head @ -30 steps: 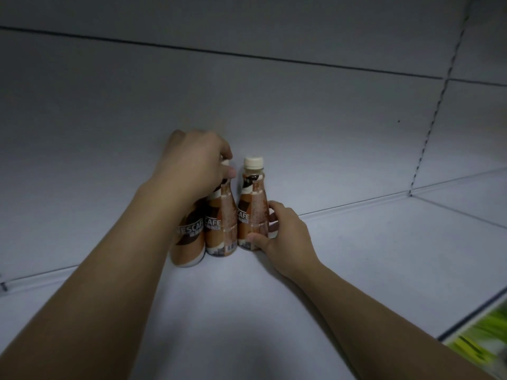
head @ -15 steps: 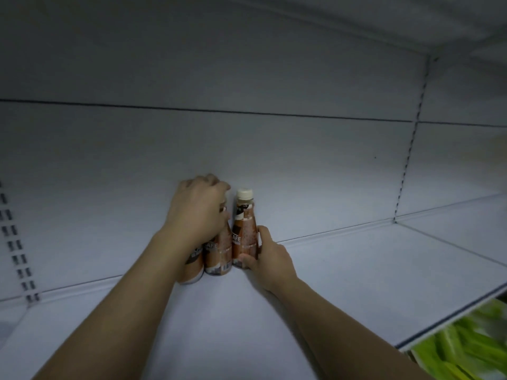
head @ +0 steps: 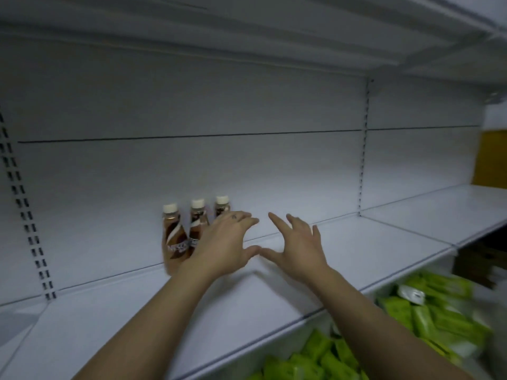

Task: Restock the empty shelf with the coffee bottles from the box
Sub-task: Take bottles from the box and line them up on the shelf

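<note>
Three brown coffee bottles with white caps stand upright in a row against the back panel of the white shelf (head: 109, 319): the left bottle (head: 172, 237), the middle bottle (head: 197, 220) and the right bottle (head: 221, 205). My left hand (head: 222, 248) hovers in front of them with fingers spread, holding nothing, and hides the lower parts of the middle and right bottles. My right hand (head: 296, 242) is open just to its right, thumb close to the left thumb, over the bare shelf. The box is not in view.
Green packets (head: 428, 305) fill the shelf below at the lower right. A slotted upright (head: 362, 149) divides the back panel at the right; another upright (head: 24, 209) runs at the left. The shelf above (head: 274, 31) overhangs. An orange-brown shape (head: 491, 157) sits far right.
Both hands have let go of the bottles and pulled back toward me with fingers spread. The view has drawn back, showing more shelf and the green packets below.
</note>
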